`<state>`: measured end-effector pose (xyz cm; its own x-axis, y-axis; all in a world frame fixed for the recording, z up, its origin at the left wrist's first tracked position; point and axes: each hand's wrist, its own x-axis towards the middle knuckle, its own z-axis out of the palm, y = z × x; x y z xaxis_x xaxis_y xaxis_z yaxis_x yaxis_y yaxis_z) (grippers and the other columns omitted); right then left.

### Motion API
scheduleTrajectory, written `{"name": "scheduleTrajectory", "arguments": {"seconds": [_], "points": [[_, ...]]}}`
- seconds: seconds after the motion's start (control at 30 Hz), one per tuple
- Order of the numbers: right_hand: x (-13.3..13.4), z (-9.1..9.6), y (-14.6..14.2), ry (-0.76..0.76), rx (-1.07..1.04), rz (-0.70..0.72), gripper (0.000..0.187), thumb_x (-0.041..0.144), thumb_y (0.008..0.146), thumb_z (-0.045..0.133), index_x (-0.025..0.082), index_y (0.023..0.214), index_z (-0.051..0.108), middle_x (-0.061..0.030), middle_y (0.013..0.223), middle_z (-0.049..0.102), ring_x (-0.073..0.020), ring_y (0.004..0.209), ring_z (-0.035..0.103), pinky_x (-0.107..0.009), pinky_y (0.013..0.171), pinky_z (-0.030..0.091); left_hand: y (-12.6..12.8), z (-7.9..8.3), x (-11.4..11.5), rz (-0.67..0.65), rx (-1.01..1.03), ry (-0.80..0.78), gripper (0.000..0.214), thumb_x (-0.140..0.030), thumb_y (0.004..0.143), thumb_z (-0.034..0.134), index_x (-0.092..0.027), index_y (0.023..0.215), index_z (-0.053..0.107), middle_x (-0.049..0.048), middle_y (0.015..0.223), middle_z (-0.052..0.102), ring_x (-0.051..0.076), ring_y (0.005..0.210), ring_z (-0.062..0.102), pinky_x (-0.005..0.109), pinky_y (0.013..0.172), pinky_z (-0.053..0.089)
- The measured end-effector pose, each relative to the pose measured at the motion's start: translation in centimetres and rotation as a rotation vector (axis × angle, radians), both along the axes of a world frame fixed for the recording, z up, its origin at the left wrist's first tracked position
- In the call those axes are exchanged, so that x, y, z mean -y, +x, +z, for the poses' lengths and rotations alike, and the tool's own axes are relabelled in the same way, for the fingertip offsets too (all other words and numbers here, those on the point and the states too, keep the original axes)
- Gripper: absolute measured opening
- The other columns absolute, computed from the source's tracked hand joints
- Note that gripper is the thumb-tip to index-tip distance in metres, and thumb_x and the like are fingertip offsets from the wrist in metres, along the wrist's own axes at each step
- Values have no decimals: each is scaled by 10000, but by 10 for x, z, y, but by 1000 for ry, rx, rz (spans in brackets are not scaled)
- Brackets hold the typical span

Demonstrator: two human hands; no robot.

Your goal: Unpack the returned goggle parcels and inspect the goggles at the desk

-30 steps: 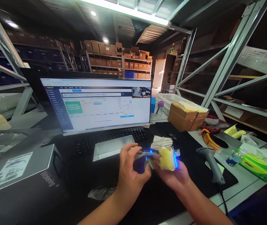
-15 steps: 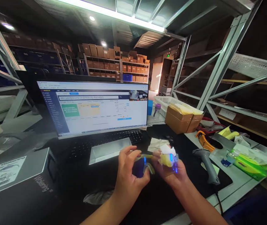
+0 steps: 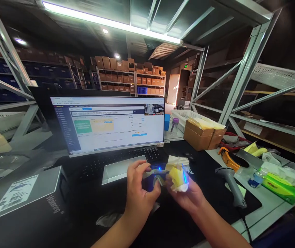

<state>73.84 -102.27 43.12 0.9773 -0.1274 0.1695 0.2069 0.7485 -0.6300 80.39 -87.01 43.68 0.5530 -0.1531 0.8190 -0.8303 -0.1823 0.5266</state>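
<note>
My left hand [image 3: 139,187] pinches the rim of what looks like a pair of glasses [image 3: 160,175], thumb below and fingers above. Blue light glints on its clear, curved surface. Over the other side of the glasses, my right hand [image 3: 188,196] is closed on a crumpled yellow cloth [image 3: 176,177] with white tissue bunched around it. The right fingertips are partly hidden behind the cloth. Both hands are held above the black desk mat [image 3: 126,203]. Just beyond them lie a folded pale tissue [image 3: 177,161] and a silver open tray [image 3: 121,170].
A monitor [image 3: 108,127] and keyboard [image 3: 149,153] stand ahead. On the left is a grey box [image 3: 30,196]. To the right are a barcode scanner [image 3: 231,186], an orange tape dispenser [image 3: 228,160], a green tissue pack [image 3: 279,187] and a cardboard box [image 3: 197,134]. A clear plastic bag [image 3: 108,219] lies near my left wrist.
The view has shifted slightly up and left. My right hand has turned the yellow cloth over the glasses, showing more yellow. The left hand keeps its pinch.
</note>
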Motion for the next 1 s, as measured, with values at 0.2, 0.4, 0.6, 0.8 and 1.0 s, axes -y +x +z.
{"name": "scheduleTrajectory", "arguments": {"seconds": [0.2, 0.4, 0.6, 0.8, 1.0], "points": [[-20, -6, -4, -72, 31, -118, 364, 221, 578, 947, 218, 841, 695, 16, 799, 698, -133, 674, 629, -262, 680, 522, 0, -2, 1, 27, 26, -21, 333, -245, 848, 620, -236, 1166, 522, 78, 1166, 503, 221, 1054, 555, 402, 878, 551], [-6, 8, -8, 207, -55, 65, 451, 220, 501, 960, 217, 875, 707, 11, 807, 700, -135, 754, 650, -248, 760, 548, -3, 3, -2, 29, 60, -29, 333, -204, 826, 608, -229, 1148, 526, 83, 1206, 494, 225, 1125, 531, 383, 899, 543], [-15, 3, -7, -5, -53, -97, 397, 247, 535, 957, 231, 834, 698, -8, 836, 708, -186, 761, 659, -324, 754, 557, -4, -2, 1, 37, 22, -37, 335, -216, 826, 606, -229, 1152, 533, 75, 1177, 503, 217, 1102, 543, 386, 907, 549], [-9, -1, -13, -119, -46, -116, 463, 383, 485, 969, 232, 809, 675, -13, 791, 692, -172, 660, 631, -294, 632, 527, 1, 4, -4, 55, 48, -32, 331, -199, 817, 598, -228, 1142, 544, 75, 1177, 510, 221, 1114, 541, 380, 900, 558], [35, -2, -57, -832, 76, -606, 211, 408, 777, 799, 217, 821, 721, -46, 777, 690, -185, 664, 631, -274, 555, 492, 11, 9, -9, 115, 49, -20, 363, -190, 808, 639, -238, 1159, 557, 71, 1215, 486, 218, 1072, 554, 399, 901, 564]]}}
